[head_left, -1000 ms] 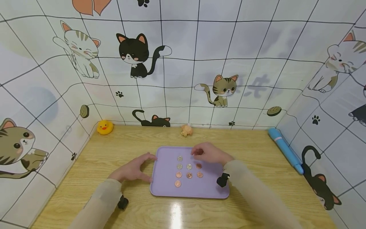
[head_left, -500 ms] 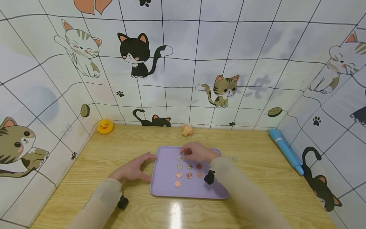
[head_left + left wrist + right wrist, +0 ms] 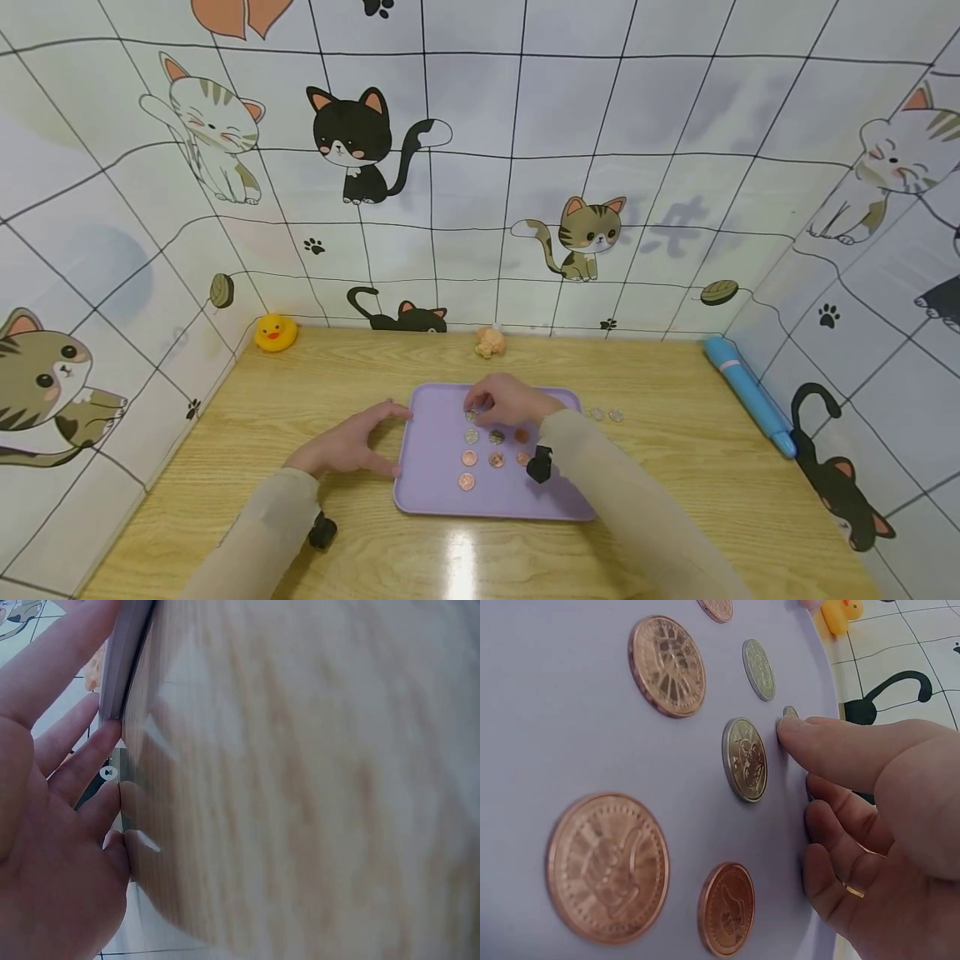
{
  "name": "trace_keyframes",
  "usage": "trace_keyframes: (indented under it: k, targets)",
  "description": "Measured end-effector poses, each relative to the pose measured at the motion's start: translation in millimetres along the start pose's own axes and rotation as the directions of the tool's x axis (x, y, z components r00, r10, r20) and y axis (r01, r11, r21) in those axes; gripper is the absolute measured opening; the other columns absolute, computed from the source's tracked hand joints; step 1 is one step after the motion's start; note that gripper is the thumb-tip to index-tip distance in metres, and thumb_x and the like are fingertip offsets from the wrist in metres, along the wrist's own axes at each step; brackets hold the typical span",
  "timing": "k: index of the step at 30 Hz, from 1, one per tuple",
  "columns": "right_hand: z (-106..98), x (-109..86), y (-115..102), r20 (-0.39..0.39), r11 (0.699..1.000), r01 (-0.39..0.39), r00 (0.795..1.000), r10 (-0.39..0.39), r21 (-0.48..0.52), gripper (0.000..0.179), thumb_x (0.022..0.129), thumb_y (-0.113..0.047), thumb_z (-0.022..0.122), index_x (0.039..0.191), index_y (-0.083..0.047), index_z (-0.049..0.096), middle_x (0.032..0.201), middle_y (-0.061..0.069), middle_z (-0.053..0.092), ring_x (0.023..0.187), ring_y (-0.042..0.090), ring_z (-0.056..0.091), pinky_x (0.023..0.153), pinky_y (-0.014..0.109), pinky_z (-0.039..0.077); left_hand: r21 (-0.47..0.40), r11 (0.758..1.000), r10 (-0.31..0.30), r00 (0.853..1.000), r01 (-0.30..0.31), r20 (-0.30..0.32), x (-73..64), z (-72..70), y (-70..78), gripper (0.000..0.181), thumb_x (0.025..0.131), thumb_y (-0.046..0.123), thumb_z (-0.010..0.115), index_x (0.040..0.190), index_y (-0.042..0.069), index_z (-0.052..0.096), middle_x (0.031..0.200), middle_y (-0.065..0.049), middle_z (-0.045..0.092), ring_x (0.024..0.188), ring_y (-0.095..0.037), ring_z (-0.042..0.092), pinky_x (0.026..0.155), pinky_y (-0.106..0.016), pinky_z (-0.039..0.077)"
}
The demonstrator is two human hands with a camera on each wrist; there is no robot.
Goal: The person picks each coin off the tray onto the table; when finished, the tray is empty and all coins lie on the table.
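Silver coin [image 3: 790,711] near the purple tray's [image 3: 427,496] far side meets the thumb tip of the right hand [image 3: 510,400], fingers curled, whether pinching it unclear, while the left hand [image 3: 345,442], spread open, touches the left rim, copper coins [image 3: 467,482] lie nearer the person and two pale coins [image 3: 616,415] rest on the table [image 3: 675,379].

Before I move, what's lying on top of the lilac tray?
On the lilac tray: five copper coins and three silver coins, the farthest partly covered by the right hand. Anything under the right sleeve is hidden.
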State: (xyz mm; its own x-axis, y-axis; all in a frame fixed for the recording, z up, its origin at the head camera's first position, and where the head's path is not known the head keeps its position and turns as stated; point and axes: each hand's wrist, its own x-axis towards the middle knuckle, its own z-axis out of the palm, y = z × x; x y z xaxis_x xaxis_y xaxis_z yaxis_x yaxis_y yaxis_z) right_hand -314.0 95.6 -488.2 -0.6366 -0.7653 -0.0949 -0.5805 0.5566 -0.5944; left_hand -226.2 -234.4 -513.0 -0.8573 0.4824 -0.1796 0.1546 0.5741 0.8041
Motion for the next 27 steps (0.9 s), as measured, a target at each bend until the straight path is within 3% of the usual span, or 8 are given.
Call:
trace_keyframes:
  k: [10,19,27]
  targets:
    - [2,3.4,-3,0.031,0.998,-0.015,0.999,0.017,-0.057,0.016,0.093,-0.006,0.078,0.106,-0.014,0.075,0.104,-0.001,0.068,0.095,0.013,0.06,0.089,0.031,0.053,-0.015,1.0,-0.01,1.0,0.01,0.0,2.1,2.1,-5.8,0.086,0.073,0.033,0.098,0.147,0.027,0.055,0.173,-0.015,0.024,0.161,-0.044,0.011,0.126,-0.07,0.009]
    - [1,7.9,-14,0.09,0.986,-0.049,0.994,0.063,-0.158,0.009,0.097,-0.007,0.074,0.102,-0.012,0.069,0.092,-0.004,0.061,0.083,0.012,0.052,0.079,0.03,0.048,-0.016,1.0,-0.019,1.0,0.019,-0.001,1.7,2.0,-4.3,0.086,0.073,0.033,0.098,0.148,0.026,0.055,0.173,-0.014,0.024,0.161,-0.043,0.01,0.126,-0.07,0.009]
    - [2,8.7,-15,0.089,0.984,-0.064,0.993,0.079,-0.164,0.01,0.095,-0.006,0.075,0.098,-0.011,0.066,0.088,-0.004,0.061,0.08,0.012,0.052,0.075,0.03,0.048,-0.019,1.0,-0.014,1.0,0.014,0.001,1.2,1.4,-4.1,0.085,0.074,0.032,0.097,0.148,0.025,0.055,0.173,-0.014,0.024,0.161,-0.043,0.01,0.126,-0.07,0.009]
